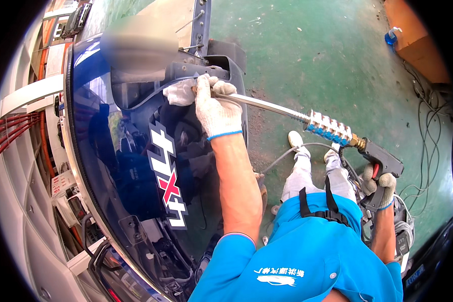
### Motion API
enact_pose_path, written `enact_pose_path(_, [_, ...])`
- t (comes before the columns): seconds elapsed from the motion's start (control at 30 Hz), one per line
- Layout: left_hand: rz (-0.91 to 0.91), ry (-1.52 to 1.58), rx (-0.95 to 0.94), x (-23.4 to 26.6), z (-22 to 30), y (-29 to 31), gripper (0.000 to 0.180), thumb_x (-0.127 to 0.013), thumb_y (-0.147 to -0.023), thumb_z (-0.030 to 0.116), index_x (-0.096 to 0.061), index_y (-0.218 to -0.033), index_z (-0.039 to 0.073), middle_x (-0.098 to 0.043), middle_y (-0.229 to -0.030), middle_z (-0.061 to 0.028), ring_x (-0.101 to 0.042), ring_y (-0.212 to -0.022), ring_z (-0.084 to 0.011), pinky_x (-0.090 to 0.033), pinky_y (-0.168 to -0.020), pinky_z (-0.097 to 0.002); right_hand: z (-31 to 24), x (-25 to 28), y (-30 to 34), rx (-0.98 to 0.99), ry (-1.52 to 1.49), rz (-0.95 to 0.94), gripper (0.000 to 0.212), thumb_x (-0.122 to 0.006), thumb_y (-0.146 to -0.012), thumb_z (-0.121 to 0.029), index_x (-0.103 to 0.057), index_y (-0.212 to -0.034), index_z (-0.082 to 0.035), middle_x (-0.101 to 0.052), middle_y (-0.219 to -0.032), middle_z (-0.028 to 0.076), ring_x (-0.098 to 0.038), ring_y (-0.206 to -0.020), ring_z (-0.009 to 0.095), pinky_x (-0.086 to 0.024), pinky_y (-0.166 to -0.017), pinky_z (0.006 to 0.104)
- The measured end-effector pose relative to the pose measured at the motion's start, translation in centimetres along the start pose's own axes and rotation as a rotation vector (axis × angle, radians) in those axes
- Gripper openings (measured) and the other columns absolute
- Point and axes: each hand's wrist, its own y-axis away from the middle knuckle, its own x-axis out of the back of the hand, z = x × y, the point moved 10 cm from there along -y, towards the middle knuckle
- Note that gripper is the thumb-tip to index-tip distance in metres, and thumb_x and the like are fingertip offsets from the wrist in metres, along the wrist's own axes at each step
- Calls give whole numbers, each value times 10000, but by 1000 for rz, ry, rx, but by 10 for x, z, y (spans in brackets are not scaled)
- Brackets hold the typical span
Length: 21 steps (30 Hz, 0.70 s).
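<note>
A slide-hammer dent puller (pixel 274 106) with a long silver rod, a ridged sliding weight (pixel 329 128) and a black pistol grip (pixel 382 158) spans between my gloved hands. My left hand (pixel 216 108) is closed around the rod's front end, close to the edge of a dark blue vehicle panel (pixel 131 126). Beside its fingers is a crumpled white cloth-like piece (pixel 180 92); whether I hold it, I cannot tell. The rod's tip is hidden by that hand. My right hand (pixel 380 186) wraps the pistol grip near its red trigger, low at the right.
The glossy panel bears a white and red decal (pixel 168 176). A grey cable (pixel 287 151) loops past my legs. More cables (pixel 428 136) lie on the green floor (pixel 307 60) at right. An orange-brown box (pixel 418 40) stands at the upper right, with a blue bottle (pixel 390 38) beside it.
</note>
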Motion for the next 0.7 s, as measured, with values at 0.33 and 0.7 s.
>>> enact_pose_path(0.33, [-44,40,32,-1,0,-1,147,-608,-1012,205,-625,-993,60,-603,-794,-16,-530,-621,-124,-482,-578,-290,-6,-10,-5,-1,35,-48,435,-752,-743,-234,-607,-954,117,-562,-578,125,-489,-432,218,-436,-415,351])
enact_pose_path(0.7, [-201,-2,353,-26,-179,140,236,-636,-966,298,-643,-987,64,-692,-847,-142,-681,-745,-286,-557,-740,-449,1,-1,2,-94,13,29,496,-743,-741,-267,-611,-1012,127,-545,-567,109,-462,-427,203,-385,-402,337])
